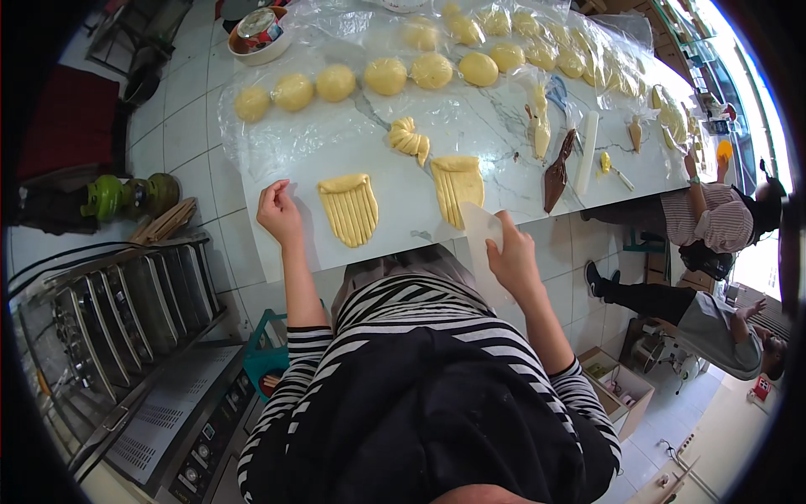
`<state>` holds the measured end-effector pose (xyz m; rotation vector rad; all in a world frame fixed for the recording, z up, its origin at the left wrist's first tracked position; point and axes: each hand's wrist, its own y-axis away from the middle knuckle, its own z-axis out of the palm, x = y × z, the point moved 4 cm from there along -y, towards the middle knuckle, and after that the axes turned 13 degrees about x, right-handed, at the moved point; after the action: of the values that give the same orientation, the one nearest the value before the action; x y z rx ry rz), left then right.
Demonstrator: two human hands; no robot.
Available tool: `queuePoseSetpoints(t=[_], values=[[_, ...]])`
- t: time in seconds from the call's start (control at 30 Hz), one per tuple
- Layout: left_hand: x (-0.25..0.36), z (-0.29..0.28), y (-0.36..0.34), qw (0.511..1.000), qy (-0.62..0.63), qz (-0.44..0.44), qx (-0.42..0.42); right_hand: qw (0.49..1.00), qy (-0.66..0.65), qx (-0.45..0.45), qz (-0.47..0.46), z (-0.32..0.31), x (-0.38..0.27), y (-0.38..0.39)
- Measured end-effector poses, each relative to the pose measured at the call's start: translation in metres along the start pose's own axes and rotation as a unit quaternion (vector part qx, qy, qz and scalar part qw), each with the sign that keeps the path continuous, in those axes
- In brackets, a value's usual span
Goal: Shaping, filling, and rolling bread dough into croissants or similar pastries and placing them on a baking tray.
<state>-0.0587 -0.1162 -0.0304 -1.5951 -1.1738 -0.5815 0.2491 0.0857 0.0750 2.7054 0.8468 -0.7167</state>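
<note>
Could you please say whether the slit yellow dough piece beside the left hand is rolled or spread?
The slit yellow dough piece is mostly spread: its strips lie flat; only its far edge looks folded.

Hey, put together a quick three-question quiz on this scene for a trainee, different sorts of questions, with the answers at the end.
1. Multiple choice: what does the right hand hold? (a) a rolling pin, (b) a pale flat scraper, (c) a piping bag.
2. True or false: the left hand is pressing down on a dough ball.
3. Count: how many flat dough pieces with parallel lines lie on the near part of the table?

Key:
1. b.
2. False; it is apart from the dough balls.
3. Two.
</note>
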Motion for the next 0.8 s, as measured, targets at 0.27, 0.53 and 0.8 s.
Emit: queuePoseSetpoints(t=[0.27,0.53,0.8], values=[[0.001,-0.001,-0.001,1.000,0.007,-0.002,0.001,0.999,-0.031,0.029,-0.003,-0.003,-0.009,-0.038],[0.001,0.001,0.000,1.000,0.017,-0.001,0.000,1.000,-0.001,0.021,0.004,0.009,-0.009,-0.050],[0.000,0.003,-0.002,1.000,-0.011,0.005,-0.015,0.999,0.004,0.023,0.025,0.012,-0.011,-0.036]])
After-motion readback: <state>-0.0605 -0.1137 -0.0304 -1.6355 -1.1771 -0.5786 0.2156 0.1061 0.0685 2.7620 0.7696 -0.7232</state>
